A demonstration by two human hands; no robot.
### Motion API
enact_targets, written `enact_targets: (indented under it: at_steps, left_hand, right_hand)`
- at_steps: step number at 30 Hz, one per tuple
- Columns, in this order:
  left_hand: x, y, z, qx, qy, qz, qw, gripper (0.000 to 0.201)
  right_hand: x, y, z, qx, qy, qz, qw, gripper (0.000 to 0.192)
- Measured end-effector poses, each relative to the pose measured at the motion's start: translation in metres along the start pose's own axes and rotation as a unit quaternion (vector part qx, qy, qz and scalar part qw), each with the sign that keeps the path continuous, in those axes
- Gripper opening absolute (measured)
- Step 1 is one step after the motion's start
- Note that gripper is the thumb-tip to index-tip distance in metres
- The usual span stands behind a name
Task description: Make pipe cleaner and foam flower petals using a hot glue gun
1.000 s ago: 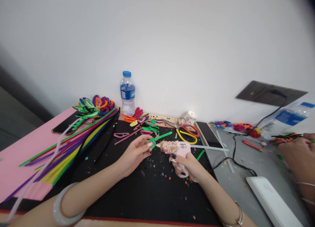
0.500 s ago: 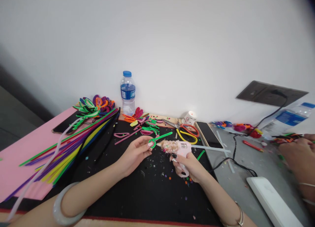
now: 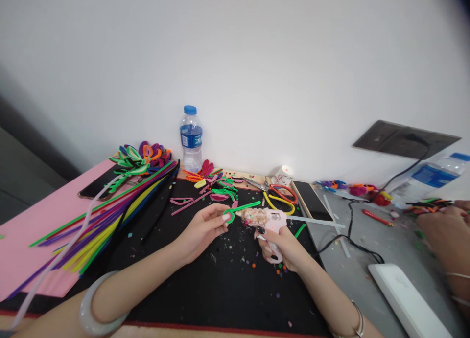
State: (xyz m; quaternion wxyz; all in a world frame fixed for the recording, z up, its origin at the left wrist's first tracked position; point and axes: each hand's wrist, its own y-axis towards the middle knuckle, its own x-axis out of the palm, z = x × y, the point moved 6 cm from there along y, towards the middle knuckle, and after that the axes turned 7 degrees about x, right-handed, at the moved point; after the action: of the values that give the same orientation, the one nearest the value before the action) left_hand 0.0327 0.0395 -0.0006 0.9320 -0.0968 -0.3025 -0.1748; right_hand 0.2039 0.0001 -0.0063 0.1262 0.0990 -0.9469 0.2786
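Pinched in the fingers of my left hand (image 3: 205, 228) is a green pipe cleaner (image 3: 249, 205), curled into a loop at the held end with its straight tail pointing right. My right hand (image 3: 281, 245) is wrapped round the handle of a pale pink glue gun (image 3: 274, 221), its front crusted with bits. A long translucent glue stick (image 3: 316, 221) sticks out of the gun's back. The nozzle points left at the green loop, very close to it; whether they touch I cannot tell. Both hands are above a black mat (image 3: 216, 294) strewn with small scraps.
Scissors (image 3: 281, 198), bent pipe cleaner pieces (image 3: 223, 191) and a water bottle (image 3: 191, 142) stand or lie behind my hands. Long pipe cleaners (image 3: 110, 220) lie left on pink card (image 3: 22, 245). At right are a phone (image 3: 312, 201), black cable (image 3: 350, 230), white power strip (image 3: 407, 299) and another person's hand (image 3: 444, 230).
My left hand has shifted slightly right with the green pipe cleaner, whose tail has tilted a little lower. The glue gun has barely moved.
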Motion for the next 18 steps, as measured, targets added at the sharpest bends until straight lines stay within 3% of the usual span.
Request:
enact_targets:
  at_steps: [18]
  left_hand:
    - [0.0047,-0.0015,0.0019,0.005,0.012,-0.011,1.0,0.024]
  right_hand:
    - [-0.0017,0.0016,0.0036,0.01,-0.006,0.007,1.0,0.032]
